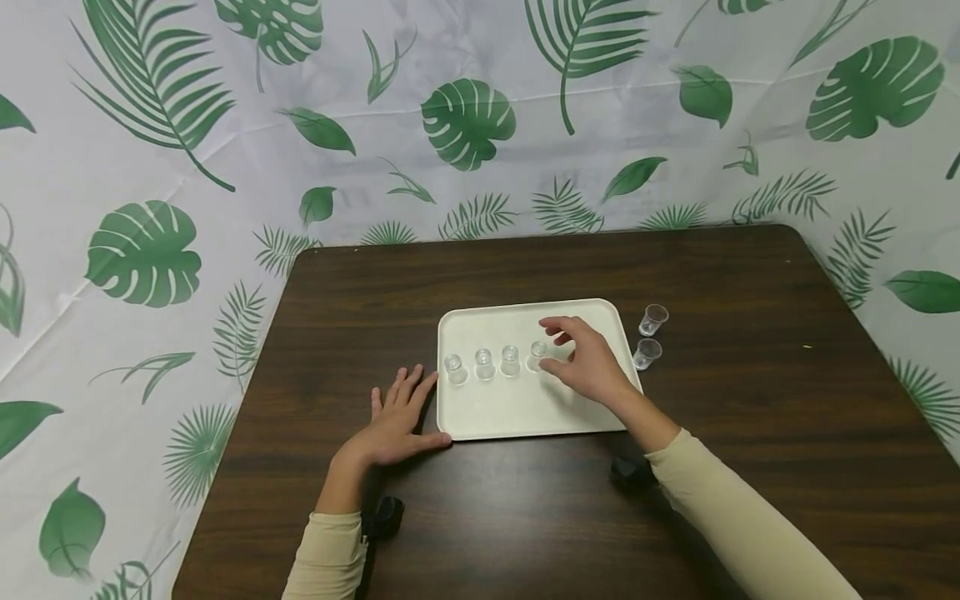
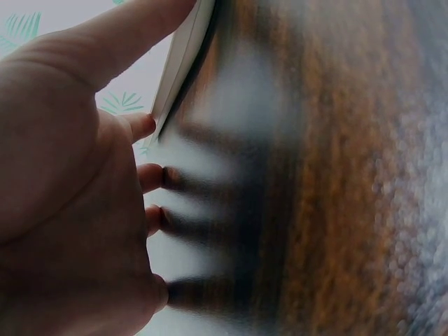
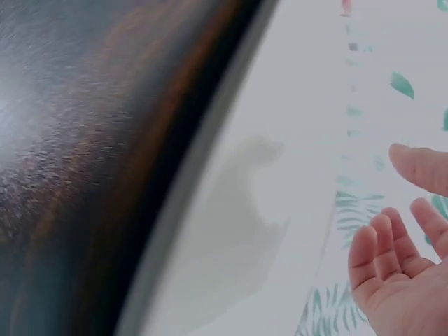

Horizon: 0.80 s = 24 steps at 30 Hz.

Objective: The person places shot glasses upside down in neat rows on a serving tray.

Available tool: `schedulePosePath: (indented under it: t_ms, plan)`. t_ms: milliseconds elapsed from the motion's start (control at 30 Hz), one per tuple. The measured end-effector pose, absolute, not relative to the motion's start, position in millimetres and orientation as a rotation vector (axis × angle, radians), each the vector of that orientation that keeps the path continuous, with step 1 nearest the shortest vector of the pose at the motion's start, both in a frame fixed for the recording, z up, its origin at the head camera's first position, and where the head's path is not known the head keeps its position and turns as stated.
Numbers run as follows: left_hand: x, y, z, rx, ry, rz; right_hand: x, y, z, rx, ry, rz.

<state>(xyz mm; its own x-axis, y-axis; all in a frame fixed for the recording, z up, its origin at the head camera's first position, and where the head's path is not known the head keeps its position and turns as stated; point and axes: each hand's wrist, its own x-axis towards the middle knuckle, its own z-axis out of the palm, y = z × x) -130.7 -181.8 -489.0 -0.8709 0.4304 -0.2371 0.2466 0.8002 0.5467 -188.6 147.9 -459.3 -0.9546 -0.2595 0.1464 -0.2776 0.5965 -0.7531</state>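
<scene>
A white tray (image 1: pixel 525 408) lies on the dark table, with several small clear plastic cups in a row on it. They stand mouth down, narrow ends up. My right hand (image 1: pixel 588 362) is over the tray beside the rightmost cup in the row (image 1: pixel 537 353), thumb and fingers apart around its right side. In the right wrist view that hand (image 3: pixel 406 280) shows nothing between thumb and fingers. My left hand (image 1: pixel 396 425) rests on the table with fingers spread, its thumb and index finger at the tray's left edge and front corner.
Two more clear cups, an upper one (image 1: pixel 653 319) and a lower one (image 1: pixel 647 353), stand mouth up on the table just right of the tray. Behind the wood-grain table (image 1: pixel 360 292) hangs a white cloth (image 1: pixel 375 167) with green leaf prints.
</scene>
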Motion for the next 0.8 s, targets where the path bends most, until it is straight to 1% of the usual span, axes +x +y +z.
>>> schedulePosePath:
  t_ms: [133, 267, 367, 467, 633, 800]
  plan:
    - [-131, -182, -488, 0.519, 2.641, 0.733, -188, 161, -446, 0.442, -2.707, 1.405]
    - [-132, -183, -489, 0.509, 2.637, 0.713, -189, 182, -431, 0.349, -2.594, 1.459]
    - [-133, -182, -490, 0.501, 2.630, 0.697, -192, 200, -421, 0.227, -2.469, 1.490]
    - [-134, -182, -490, 0.496, 2.626, 0.701, -196, 217, -416, 0.045, -2.302, 1.582]
    - [-134, -181, -489, 0.502, 2.625, 0.713, -204, 242, -424, -0.298, -2.043, 1.714]
    - [-133, -182, -488, 0.510, 2.626, 0.716, -208, 262, -447, -0.448, -2.148, 1.660]
